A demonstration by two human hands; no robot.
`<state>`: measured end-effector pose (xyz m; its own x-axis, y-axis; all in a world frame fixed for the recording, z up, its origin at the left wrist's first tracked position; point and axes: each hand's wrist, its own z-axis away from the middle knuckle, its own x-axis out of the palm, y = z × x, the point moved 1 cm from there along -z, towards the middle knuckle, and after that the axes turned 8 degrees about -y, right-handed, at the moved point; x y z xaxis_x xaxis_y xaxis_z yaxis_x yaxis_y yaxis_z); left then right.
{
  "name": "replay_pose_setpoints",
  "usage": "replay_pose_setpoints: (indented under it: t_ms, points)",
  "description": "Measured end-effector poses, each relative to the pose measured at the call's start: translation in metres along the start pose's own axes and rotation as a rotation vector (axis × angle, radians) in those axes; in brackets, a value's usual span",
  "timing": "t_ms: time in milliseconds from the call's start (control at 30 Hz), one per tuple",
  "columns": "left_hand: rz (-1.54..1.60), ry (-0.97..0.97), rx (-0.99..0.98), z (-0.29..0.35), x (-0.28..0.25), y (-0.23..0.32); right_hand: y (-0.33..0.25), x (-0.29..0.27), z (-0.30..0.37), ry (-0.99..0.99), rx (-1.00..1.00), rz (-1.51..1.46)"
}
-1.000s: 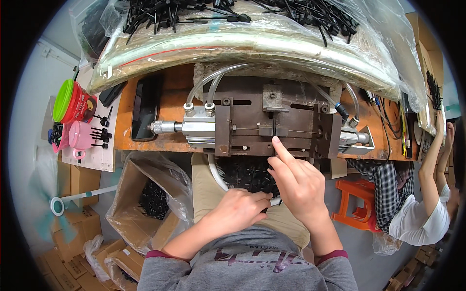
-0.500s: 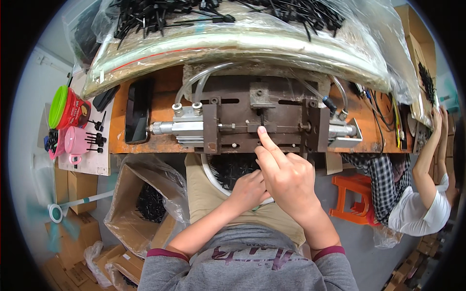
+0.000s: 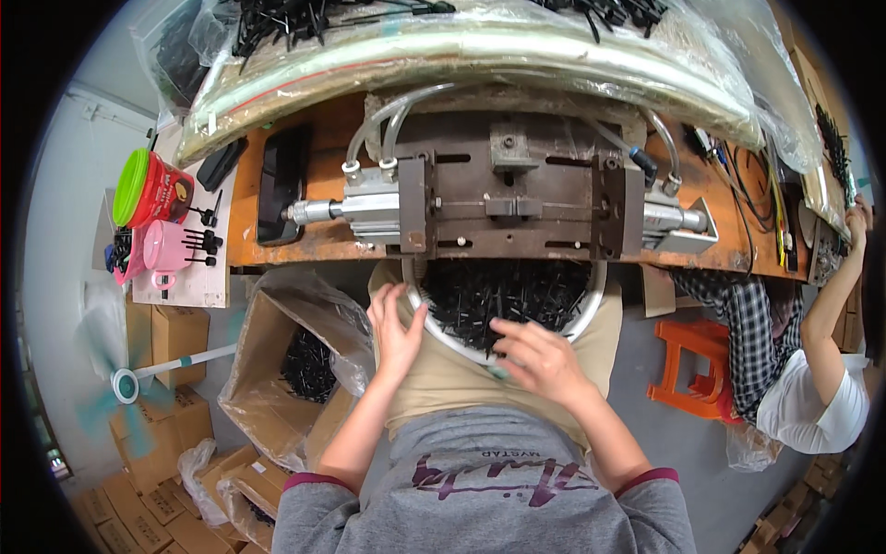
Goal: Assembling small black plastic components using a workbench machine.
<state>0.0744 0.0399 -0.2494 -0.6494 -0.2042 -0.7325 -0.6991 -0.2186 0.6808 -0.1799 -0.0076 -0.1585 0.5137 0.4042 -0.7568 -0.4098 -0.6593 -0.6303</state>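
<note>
On my lap, below the bench edge, rests a round basin with a white rim [image 3: 583,323], full of small black plastic parts [image 3: 494,291]. My left hand [image 3: 397,331] is at the basin's left rim, fingers apart and holding nothing. Over the near right part of the basin, my right hand [image 3: 543,362] has its fingers loosely spread, with nothing visible in them. Beyond both hands sits a dark metal fixture [image 3: 461,189] with an air cylinder [image 3: 371,214] on its left and another [image 3: 666,219] on its right. A small slotted block [image 3: 513,209] at its middle shows no black part.
Behind the fixture lies a plastic-covered stack [image 3: 461,60] with black cable-tie-like parts on top. A phone [image 3: 281,185], pink mug [image 3: 164,247] and red tub [image 3: 164,189] are left. A lined carton [image 3: 277,369] stands lower left. Right are an orange stool [image 3: 688,369] and a co-worker [image 3: 812,397].
My right hand has drawn back from the fixture's middle block to the basin. My left hand has moved left to the rim and spread open. The black piece at the block is gone.
</note>
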Motion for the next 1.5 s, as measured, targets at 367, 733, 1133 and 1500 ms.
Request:
replay_pose_setpoints:
  t_ms: [367,733,1133,1500]
  points:
    - [0.222,0.055,-0.183,-0.058,0.04,-0.047,0.014,0.011,0.06,0.068,0.301,0.098]
    - [-0.127,-0.211,-0.206,-0.038,0.016,-0.027,0.004,0.045,0.089,0.057,0.536,-0.127]
    - [-0.116,-0.155,-0.16,-0.028,0.025,-0.029,0.0,0.058,0.091,0.111,0.464,-0.128]
    - [-0.025,-0.212,-0.164,-0.032,0.032,-0.056,-0.018,0.054,0.081,0.195,0.42,-0.274]
